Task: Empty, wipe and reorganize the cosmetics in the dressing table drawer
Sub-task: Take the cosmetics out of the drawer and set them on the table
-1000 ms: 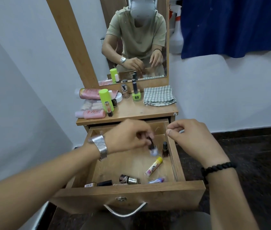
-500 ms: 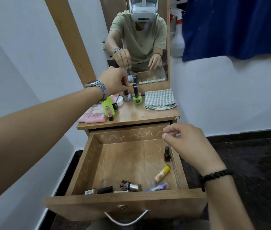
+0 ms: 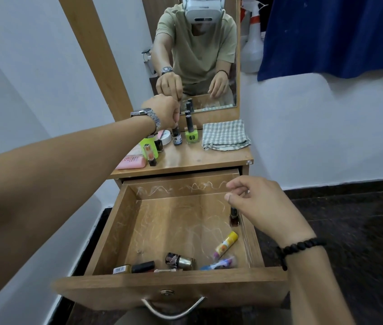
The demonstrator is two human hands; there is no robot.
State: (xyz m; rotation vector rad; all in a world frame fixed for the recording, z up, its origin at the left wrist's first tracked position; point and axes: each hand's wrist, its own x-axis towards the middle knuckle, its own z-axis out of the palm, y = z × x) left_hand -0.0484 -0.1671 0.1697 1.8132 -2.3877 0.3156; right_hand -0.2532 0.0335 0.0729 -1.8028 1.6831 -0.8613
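Note:
The wooden drawer (image 3: 106,233) stands pulled out. In it lie a yellow lip balm tube (image 3: 226,243), a dark upright nail polish bottle (image 3: 233,218), a gold-capped bottle (image 3: 181,260), a dark bottle (image 3: 136,268) and a blue wrapped item (image 3: 219,263). My left hand (image 3: 164,114) reaches over the tabletop (image 3: 197,158) and pinches the cap of a small blue-labelled bottle (image 3: 176,138) standing there. Next to it stands a green nail polish bottle (image 3: 191,134). My right hand (image 3: 258,205) hovers over the drawer's right rear corner, fingers loosely curled, holding nothing.
A folded checked cloth (image 3: 225,134) lies on the tabletop's right. Pink tubes (image 3: 134,161), a green bottle (image 3: 148,150) and a white jar (image 3: 165,137) crowd the left. A mirror (image 3: 197,55) stands behind. A white spray bottle (image 3: 252,50) and blue curtain (image 3: 335,34) are at the right.
My left hand lifted the small bottle out of the drawer, carried it up to the tabletop and set it beside the green bottle. My right hand stayed near the drawer's right side.

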